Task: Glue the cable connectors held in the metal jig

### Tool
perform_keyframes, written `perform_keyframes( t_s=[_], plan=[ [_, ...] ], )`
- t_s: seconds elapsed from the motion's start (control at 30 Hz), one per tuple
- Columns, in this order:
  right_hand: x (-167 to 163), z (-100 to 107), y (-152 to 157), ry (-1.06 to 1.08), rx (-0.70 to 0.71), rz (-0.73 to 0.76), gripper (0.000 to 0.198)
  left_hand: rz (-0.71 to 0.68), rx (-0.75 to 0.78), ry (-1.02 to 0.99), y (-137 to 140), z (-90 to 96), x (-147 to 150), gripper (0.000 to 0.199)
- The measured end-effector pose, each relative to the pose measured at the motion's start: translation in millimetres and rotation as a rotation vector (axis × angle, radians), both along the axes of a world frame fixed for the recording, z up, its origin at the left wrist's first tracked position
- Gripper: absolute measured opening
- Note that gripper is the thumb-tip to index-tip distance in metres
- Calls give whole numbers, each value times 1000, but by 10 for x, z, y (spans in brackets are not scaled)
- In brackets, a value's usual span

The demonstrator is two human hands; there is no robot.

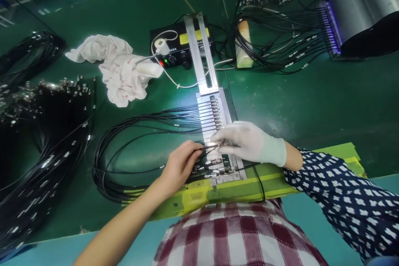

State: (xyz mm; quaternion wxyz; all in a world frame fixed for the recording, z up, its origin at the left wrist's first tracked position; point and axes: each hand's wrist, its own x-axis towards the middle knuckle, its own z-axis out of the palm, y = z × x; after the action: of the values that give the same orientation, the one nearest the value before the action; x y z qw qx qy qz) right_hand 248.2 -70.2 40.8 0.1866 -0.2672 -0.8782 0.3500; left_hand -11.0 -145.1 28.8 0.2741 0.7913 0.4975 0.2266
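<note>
My bare left hand [183,162] pinches a thin black cable [207,147] between thumb and fingertips, just left of a metal fixture [230,170]. Wearing a white glove, my right hand [241,141] reaches over the fixture from the right, with its fingertips closed at the end of that same cable. Several black cables [183,112] lie side by side across the upper half of the fixture, their small ends in a row [216,114]. Loose cable ends [218,168] lie over its near part. The exact contact under my right fingers is partly hidden.
Behind the fixture stands a black control box [174,59] under a slotted metal bar [204,64]. A crumpled white cloth [120,70] lies to its left. Cable bundles [46,145] cover the far left. At upper right, cables run into a grey machine [361,8] with violet light.
</note>
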Motion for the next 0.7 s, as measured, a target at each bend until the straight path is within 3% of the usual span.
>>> perform_keyframes(
  t_s=[0.1, 0.17, 0.23, 0.4, 0.57, 0.7],
  plan=[
    [196, -102, 118, 9, -171, -230, 36, 66, 56, -42, 146, -85, 46, 16],
    [337, -204, 185, 15, -234, -417, 32, 69, 185, 16, 221, -150, 17, 18],
    [414, -291, 224, 32, -256, -493, 28, 49, 302, 102, 272, -216, -10, 21],
    [362, -350, 238, 3, -219, -503, 23, -73, 418, 237, 347, -318, -49, 30],
    [348, -362, 241, -7, -230, -509, 22, -237, 509, 304, 445, -283, -126, 38],
    [367, -379, 244, -12, -208, -507, 20, -293, 595, 348, 492, -246, -135, 42]
  ],
)
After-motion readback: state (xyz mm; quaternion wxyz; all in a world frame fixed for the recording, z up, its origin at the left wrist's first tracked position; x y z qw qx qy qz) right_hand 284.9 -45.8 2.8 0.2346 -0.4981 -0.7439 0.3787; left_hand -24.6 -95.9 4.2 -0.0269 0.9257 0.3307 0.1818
